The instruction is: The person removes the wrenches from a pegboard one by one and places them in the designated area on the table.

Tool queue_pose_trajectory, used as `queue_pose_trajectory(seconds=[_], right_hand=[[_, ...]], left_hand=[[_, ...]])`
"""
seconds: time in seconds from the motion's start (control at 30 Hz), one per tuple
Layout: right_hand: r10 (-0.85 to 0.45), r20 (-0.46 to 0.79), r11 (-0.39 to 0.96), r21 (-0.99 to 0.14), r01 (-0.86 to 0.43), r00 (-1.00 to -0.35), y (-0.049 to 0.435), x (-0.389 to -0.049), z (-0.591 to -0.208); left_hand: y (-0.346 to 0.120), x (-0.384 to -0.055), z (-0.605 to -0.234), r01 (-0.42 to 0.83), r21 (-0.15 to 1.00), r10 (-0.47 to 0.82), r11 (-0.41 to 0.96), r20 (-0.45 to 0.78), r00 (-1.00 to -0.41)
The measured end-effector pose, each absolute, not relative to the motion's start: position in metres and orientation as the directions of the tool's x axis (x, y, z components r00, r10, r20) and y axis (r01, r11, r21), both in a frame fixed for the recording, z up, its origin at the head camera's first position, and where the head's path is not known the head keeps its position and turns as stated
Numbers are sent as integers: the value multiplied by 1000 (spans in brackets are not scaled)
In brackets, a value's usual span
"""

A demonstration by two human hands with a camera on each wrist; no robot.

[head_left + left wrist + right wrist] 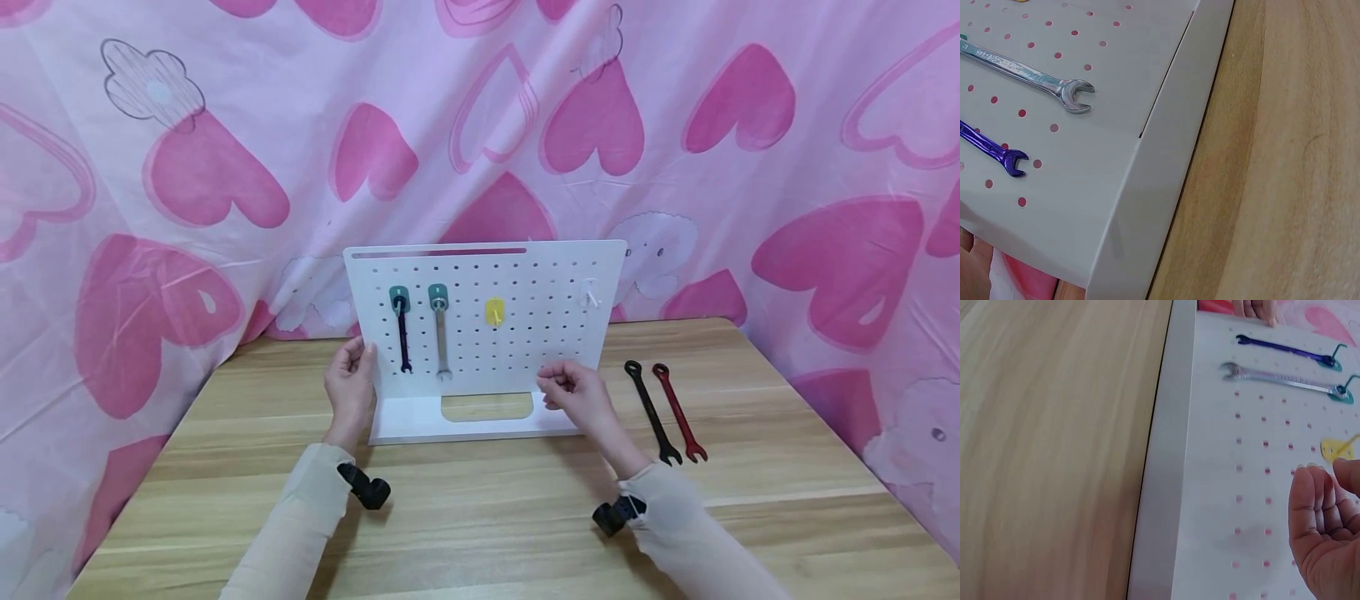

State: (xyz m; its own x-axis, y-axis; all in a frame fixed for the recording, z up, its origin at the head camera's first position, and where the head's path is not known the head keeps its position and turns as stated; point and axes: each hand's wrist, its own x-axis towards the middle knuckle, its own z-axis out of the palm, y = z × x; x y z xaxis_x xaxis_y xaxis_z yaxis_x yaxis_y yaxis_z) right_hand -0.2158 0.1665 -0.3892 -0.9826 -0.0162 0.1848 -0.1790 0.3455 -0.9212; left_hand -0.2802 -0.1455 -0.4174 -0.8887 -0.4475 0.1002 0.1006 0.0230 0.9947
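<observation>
A white pegboard [465,350] stands upright on its base on the table. My left hand [351,379] holds its left edge, thumb toward the front. A dark purple wrench [988,147] and a silver wrench [1029,75] hang side by side, heads down, from two teal hooks [438,293]. My right hand [576,393], fingers loosely curled and holding nothing, hovers before the lower right of the board. A bare yellow hook [1335,449] sits near the board's middle, and a clear hook [590,294] is at upper right.
To the right of the board, a black wrench [651,410] and a red wrench [679,412] lie on the wooden table [480,517]. The board's base has a wide cutout at its middle. Behind hangs a pink heart-patterned cloth [450,125].
</observation>
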Motion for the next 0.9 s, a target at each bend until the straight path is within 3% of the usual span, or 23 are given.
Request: queue_pose_trajectory(seconds=[0.9], right_hand=[[-25, 135, 182, -974, -137, -991, 98, -233, -398]], left_hand=[[-145, -280, -418, 100, 994, -454, 50, 112, -884]])
